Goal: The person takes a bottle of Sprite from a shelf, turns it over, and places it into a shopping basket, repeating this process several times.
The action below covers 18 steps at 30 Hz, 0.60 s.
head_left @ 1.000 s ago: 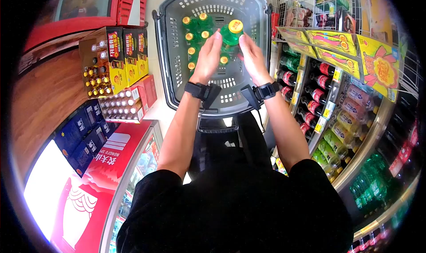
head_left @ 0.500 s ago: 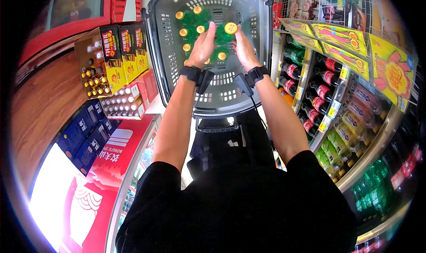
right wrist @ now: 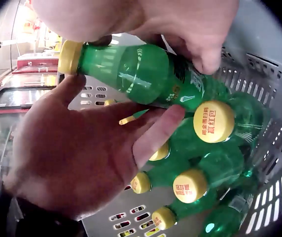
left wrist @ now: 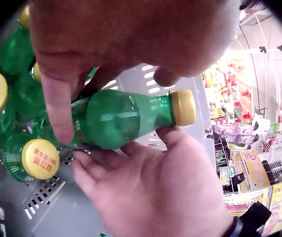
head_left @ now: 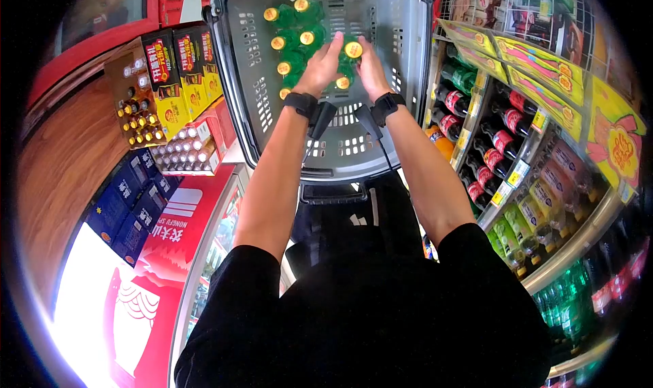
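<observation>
Between my two hands, a green plastic bottle with a yellow cap is held upright inside the grey basket. My left hand grips its left side, and my right hand grips the right side. In the left wrist view, the bottle's body shows between both hands, thumbs near the neck and fingers lower down. Several similar green bottles with yellow caps stand close by in the basket, mostly left of the held one. The held bottle's base is hidden.
Shelves of cola bottles and other drinks line the right side, below yellow display boxes. Stacked drink cartons and a red cooler stand on the left. A wire rack is at the upper right.
Both hands have lowered the held bottle deeper into the basket, beside the others; its cap looks smaller now. The basket has shifted slightly upward in the head view.
</observation>
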### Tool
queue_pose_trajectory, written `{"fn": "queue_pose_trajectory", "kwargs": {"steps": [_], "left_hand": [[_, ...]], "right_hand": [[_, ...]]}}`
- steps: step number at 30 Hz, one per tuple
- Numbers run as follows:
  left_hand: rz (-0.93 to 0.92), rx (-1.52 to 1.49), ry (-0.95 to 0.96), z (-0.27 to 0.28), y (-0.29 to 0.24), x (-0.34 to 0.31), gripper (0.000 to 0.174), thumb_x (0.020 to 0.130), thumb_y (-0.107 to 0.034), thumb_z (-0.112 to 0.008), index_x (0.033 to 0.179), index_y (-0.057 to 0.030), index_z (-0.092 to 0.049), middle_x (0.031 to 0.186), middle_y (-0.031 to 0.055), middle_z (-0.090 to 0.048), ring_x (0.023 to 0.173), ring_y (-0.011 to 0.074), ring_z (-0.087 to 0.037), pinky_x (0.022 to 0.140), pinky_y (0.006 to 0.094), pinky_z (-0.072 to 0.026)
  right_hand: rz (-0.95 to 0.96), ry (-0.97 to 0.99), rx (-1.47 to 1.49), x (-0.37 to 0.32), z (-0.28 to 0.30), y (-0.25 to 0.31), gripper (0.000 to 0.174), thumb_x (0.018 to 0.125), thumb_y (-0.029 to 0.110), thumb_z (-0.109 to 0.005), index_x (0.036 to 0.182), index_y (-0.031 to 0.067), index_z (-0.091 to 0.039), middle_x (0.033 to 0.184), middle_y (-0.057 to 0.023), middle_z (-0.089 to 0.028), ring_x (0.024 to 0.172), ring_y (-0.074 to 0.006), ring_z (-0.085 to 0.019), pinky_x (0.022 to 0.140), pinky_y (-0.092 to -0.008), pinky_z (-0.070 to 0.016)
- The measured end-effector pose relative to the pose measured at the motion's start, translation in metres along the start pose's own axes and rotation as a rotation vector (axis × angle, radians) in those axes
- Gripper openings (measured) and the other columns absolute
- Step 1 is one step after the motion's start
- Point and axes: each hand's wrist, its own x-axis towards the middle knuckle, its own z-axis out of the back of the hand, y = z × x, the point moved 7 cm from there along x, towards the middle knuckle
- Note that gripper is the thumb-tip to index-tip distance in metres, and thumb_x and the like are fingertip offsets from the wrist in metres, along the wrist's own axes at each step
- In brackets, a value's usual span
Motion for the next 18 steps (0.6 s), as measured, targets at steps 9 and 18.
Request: {"fn": "queue_pose_trajectory", "kwargs": {"steps": [9,18], "left_hand": [[0.08,-0.013,-0.087,0.004,0.011,0.017,0.084,0.094,-0.061,-0.044,0.142,0.0083,-0.037,0.145,0.0252,-0.039,0.132,0.034,-0.043,0.091,0.0432,-0.0547],[0.173,0.059,-0.052,-0.001,0.032,0.04,0.069,0.095,-0.05,-0.047,0.135,0.0061,-0.044,0.135,0.0208,-0.046,0.119,0.0344,-0.051,0.085,0.0409,-0.0577]], "right_hand": [[0.225,0.046,-0.194,0.01,-0.005,0.0,0.041,0.101,0.022,-0.034,0.131,-0.0027,-0.048,0.142,-0.0235,-0.043,0.133,-0.0363,-0.04,0.112,-0.0375,-0.0299],[0.064,0.062,0.019,0.022,-0.003,-0.025,0.042,0.1,0.021,-0.035,0.131,-0.003,-0.047,0.146,-0.0209,-0.04,0.134,-0.0328,-0.041,0.111,-0.036,-0.0304]]}}
